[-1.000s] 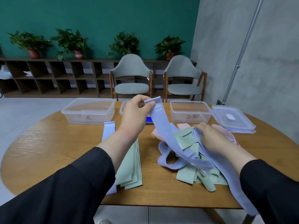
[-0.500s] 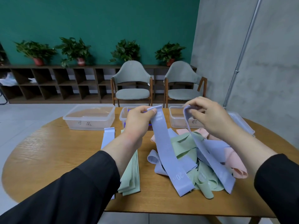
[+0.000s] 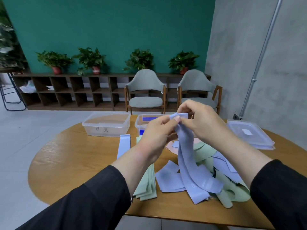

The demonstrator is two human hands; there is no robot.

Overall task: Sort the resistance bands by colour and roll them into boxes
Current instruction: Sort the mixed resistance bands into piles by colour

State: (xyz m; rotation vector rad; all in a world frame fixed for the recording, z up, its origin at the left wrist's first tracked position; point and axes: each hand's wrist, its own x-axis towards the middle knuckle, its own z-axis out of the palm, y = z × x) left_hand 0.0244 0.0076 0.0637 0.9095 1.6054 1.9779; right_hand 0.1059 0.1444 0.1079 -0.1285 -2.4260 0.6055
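Band ends meet high above the surface (image 3: 69, 156): the lilac band (image 3: 186, 156) is folded double, its two ends pinched together between the left hand (image 3: 157, 131) and the right hand (image 3: 201, 122), fingers of both curled closed on the strip. Held up like this, the doubled length hangs straight and its loop trails onto the mixed pile (image 3: 221, 165) of lilac, green and pink bands, probably so the ends line up before it is laid flat or rolled. Sorted green bands (image 3: 147, 185) and one flat lilac strip (image 3: 123, 145) lie to the left, near the open boxes (image 3: 106, 123) at the far edge. Half a second ago the hands were apart, each holding one end; they have since come together.
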